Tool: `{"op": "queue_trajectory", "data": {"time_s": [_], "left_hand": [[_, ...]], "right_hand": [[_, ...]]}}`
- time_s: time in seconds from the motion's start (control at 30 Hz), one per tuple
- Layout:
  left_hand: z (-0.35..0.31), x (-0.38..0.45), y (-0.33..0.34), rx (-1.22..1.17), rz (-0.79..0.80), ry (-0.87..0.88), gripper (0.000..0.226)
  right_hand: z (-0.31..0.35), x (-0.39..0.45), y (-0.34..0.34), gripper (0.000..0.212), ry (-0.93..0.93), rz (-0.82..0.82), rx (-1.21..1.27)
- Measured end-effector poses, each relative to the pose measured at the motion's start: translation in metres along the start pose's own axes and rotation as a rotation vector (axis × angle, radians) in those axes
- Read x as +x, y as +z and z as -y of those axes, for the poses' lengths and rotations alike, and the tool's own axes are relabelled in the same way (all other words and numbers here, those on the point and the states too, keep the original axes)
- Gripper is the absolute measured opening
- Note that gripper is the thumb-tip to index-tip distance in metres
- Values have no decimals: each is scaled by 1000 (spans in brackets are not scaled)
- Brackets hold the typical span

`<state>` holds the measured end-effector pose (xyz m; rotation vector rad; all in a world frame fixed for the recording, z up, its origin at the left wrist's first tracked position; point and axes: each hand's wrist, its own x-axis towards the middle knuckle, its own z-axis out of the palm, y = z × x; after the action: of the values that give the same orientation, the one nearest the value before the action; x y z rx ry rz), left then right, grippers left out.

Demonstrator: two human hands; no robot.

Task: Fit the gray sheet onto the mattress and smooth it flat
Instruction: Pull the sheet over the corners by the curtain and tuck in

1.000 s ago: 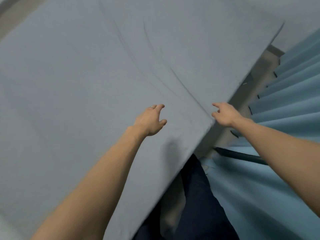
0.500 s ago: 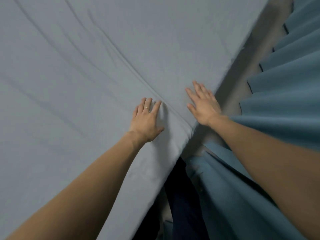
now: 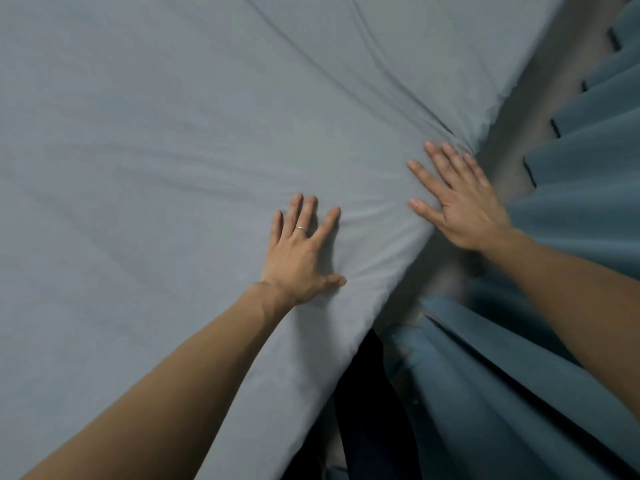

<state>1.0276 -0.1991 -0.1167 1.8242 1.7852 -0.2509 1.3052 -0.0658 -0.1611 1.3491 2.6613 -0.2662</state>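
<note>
The gray sheet (image 3: 156, 150) is spread over the mattress, creased near its corner. It is pressed by the flat, open-fingered left hand (image 3: 299, 251) and right hand (image 3: 457, 206); nothing is gripped.

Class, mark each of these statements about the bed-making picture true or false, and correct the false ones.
1. Both hands lie flat on the sheet. True.
2. The left hand wears a ring. True.
3. The right hand grips a bunched corner of the sheet. False: its fingers are straight and spread, pressing the sheet near the mattress corner.
4. The sheet is free of creases. False: long creases run across it towards the right hand.
5. A blue curtain hangs to the right of the bed. True.
</note>
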Motion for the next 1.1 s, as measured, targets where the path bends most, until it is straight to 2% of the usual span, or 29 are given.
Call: {"op": "queue_trajectory", "data": {"time_s": [0.3, 0.47, 0.57, 0.67, 0.77, 0.93, 1.1], "left_hand": [[-4, 4, -5, 108, 54, 35, 123], [-21, 30, -18, 102, -87, 192, 95], [-42, 65, -34, 85, -140, 183, 84], [-57, 105, -52, 79, -185, 155, 88], [-63, 134, -57, 78, -99, 110, 103], [-65, 141, -51, 104, -29, 73, 104], [-71, 142, -61, 138, 45, 56, 105]], "right_hand": [[-11, 3, -9, 69, -35, 49, 17], [-10, 17, -20, 52, 31, -242, 90], [-24, 51, -39, 46, 109, -301, 109], [-53, 91, -51, 53, 197, -87, 195], [-97, 105, -42, 58, 162, 120, 96], [-148, 111, -42, 64, 126, 146, 13], [-145, 113, -43, 67, 127, 144, 19]]}}
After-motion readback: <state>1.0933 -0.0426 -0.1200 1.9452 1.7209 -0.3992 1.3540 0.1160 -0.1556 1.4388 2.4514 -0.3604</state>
